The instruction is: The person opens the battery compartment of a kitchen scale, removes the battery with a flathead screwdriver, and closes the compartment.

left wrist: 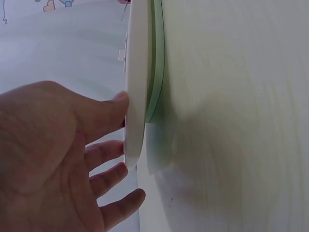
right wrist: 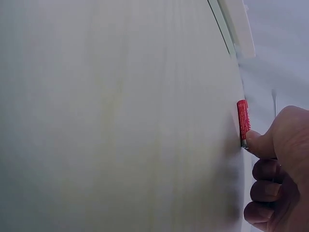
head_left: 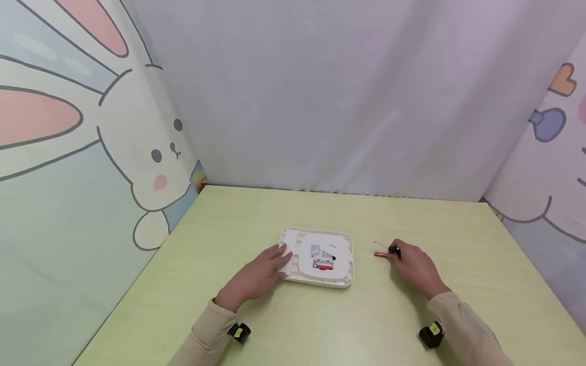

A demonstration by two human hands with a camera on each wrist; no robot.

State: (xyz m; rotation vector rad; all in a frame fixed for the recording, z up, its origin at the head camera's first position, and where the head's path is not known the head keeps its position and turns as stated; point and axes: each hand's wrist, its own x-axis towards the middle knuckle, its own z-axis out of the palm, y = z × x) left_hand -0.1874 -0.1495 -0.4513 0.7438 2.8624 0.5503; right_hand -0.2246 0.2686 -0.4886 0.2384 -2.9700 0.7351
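Observation:
A white, rounded device point(head_left: 345, 281) lies on the table, its underside with a printed label facing up. A red battery point(head_left: 323, 267) sits in its small open compartment. My left hand point(head_left: 261, 274) rests on the device's left end, fingers spread; in the left wrist view the thumb and fingertips touch its white edge point(left wrist: 136, 87), and a green layer shows beneath. To the right of the device, my right hand point(head_left: 415, 267) grips a screwdriver point(head_left: 393, 249), its thin metal shaft pointing left. My right thumb touches the end of another red battery point(right wrist: 243, 118) at the table surface.
The pale yellow-green table point(head_left: 329, 325) ends at a plain light curtain point(head_left: 297, 101) at the back. Cartoon-printed cloths hang on both sides, with a rabbit point(head_left: 137, 132) on the left one.

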